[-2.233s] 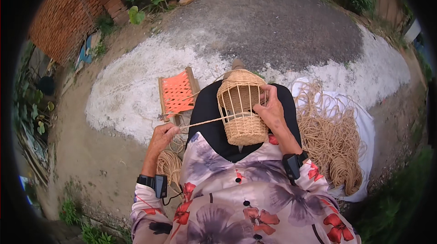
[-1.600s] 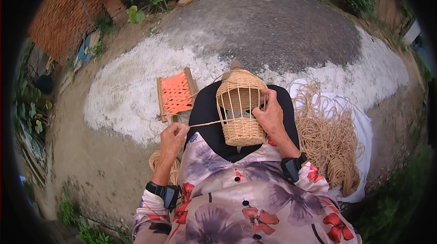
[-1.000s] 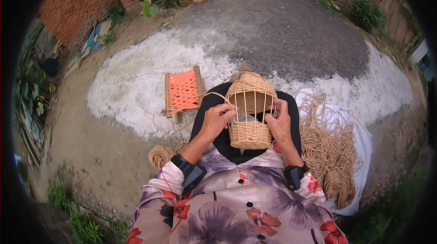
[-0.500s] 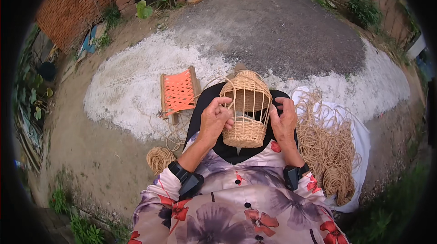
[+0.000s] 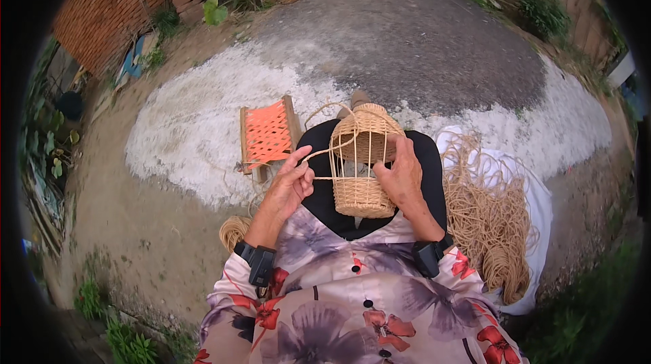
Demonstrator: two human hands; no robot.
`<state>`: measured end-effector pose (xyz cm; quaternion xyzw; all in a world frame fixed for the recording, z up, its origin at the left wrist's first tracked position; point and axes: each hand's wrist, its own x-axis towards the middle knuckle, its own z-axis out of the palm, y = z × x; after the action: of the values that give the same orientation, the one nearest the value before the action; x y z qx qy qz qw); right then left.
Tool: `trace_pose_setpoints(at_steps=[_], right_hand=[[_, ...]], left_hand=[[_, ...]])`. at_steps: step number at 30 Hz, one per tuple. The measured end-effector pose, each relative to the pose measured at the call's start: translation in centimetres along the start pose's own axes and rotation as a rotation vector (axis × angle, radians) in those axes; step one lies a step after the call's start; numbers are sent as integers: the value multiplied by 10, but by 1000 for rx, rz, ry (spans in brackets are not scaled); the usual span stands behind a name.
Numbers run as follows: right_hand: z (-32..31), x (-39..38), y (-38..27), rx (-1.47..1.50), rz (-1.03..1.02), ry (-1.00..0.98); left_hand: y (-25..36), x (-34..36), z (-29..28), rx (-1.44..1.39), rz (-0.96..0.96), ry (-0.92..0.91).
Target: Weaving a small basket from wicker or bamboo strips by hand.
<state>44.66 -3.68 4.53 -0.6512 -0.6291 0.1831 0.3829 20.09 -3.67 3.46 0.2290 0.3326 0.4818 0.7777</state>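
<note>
A woven straw-coloured basket (image 5: 363, 196) rests on my lap, with a woven lower band, a woven domed part farther away and bare upright stakes between them. To its left my left hand (image 5: 288, 186) is closed on a tan cord (image 5: 323, 178), which runs taut from the basket's woven band. More of that cord loops up past my fingers and over the dome. My right hand (image 5: 403, 177) grips the basket's right side, fingers bent round the stakes near the opening. Its fingertips are partly hidden behind the stakes.
Left of my legs stands a small wooden stool (image 5: 268, 135) with an orange woven seat. A coil of cord (image 5: 234, 230) lies near my left forearm. At right, a big tangled heap of cord (image 5: 485, 208) sits on a white cloth (image 5: 536, 228).
My left hand has moved away from the basket to the left, drawing the cord out straight. My right hand has shifted left onto the stakes.
</note>
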Motion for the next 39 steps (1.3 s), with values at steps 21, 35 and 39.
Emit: trace_pose_setpoints(at_steps=[21, 35, 39], right_hand=[[-5, -3, 16, 214, 72, -10], [-2, -6, 29, 282, 144, -31], [-1, -6, 31, 326, 173, -22]], left_hand=[[37, 27, 14, 501, -19, -25], [-20, 59, 52, 1327, 527, 103], [-15, 57, 54, 1283, 371, 189]])
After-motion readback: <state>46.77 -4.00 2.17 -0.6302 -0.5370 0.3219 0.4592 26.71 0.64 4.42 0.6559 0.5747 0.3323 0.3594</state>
